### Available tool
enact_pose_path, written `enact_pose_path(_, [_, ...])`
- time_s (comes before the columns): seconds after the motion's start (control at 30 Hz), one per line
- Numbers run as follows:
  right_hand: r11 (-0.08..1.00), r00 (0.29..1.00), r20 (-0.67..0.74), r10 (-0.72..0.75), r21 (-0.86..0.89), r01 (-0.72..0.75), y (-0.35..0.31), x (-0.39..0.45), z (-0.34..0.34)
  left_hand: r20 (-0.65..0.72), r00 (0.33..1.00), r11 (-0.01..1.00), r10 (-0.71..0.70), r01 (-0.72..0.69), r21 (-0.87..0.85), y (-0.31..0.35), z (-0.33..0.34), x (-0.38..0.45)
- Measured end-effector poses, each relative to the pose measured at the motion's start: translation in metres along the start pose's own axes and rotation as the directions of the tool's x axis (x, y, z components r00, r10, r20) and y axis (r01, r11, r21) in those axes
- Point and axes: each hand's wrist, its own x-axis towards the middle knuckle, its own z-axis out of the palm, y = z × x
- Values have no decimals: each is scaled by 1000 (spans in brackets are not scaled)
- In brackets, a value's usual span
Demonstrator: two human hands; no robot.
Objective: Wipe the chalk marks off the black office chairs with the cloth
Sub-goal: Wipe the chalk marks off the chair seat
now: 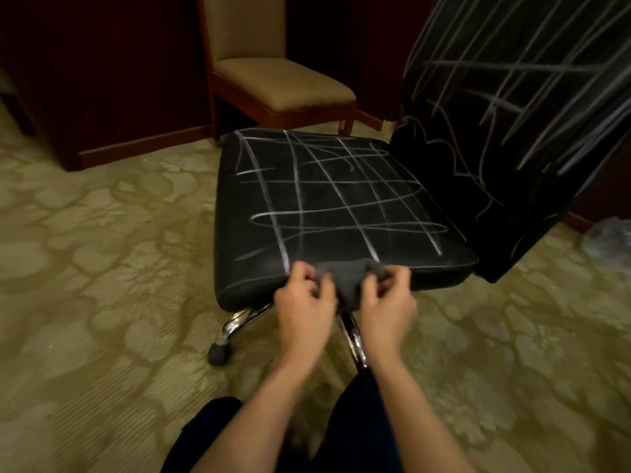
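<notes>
Holding a dark grey cloth (345,279) bunched between them, the left hand (305,300) and the right hand (387,302) hover at the near edge of the black office chair's seat (327,199), each with its fingers curled and pinching a side of the fabric, so that the cloth hangs just over that edge. By the look of it, wiping has not begun: the seat carries a full grid of white chalk marks (341,196) with loops scrawled across it, reaching from the near edge to the far one, and no wiped patch shows. The backrest (512,114), rising at the right of the seat, is just as heavily streaked with long slanting lines. The hands seem to be folding or readying the cloth for a first pass. Left to do, then, is the whole seat and the whole backrest. Beyond the seat stands a tan wooden chair (273,80) on the patterned carpet (102,268); no other black chair is in view.
</notes>
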Motion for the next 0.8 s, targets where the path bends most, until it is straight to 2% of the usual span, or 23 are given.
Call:
enact_pose_path(0.07, [989, 986, 85, -147, 16, 146, -30, -28, 28, -169, 982, 994, 81, -67, 89, -14, -54, 10])
enact_pose_path(0.13, [955, 939, 184, -289, -14, 297, -55, -53, 47, -296, 952, 980, 77, -18, 199, -33, -98, 19])
enact_pose_path(0.17, [927, 913, 216, -347, -67, 368, -62, -61, 54, -308, 951, 977, 38, 29, 211, -42, -112, 21])
enact_pose_path(0.23, [887, 888, 244, -389, -160, 433, -69, -67, 60, -230, 971, 987, -68, 99, 123, -55, -123, 24])
enact_pose_path(0.3, [896, 896, 266, -355, -175, 408, -69, -65, 57, -176, 977, 986, -121, 140, 96, -59, -121, 20])
enact_pose_path(0.43, [909, 907, 285, -309, -193, 370, -56, -56, 39, -141, 990, 971, -24, 57, 234, -54, -120, 7])
enact_pose_path(0.57, [853, 884, 249, -395, -259, 454, -41, -55, 18, -30, 1000, 956, 8, 1, 293, -47, -116, -8])
enact_pose_path(0.63, [818, 861, 266, -435, -283, 500, -44, -50, 16, -28, 1000, 967, -12, 19, 255, -47, -108, -7])
enact_pose_path(0.7, [799, 843, 319, -433, -296, 523, -52, -36, 25, -73, 992, 981, -104, 115, 156, -47, -96, 3])
enact_pose_path(0.8, [797, 859, 313, -405, -339, 499, -62, -18, 42, -130, 980, 979, -147, 164, 123, -39, -78, 13])
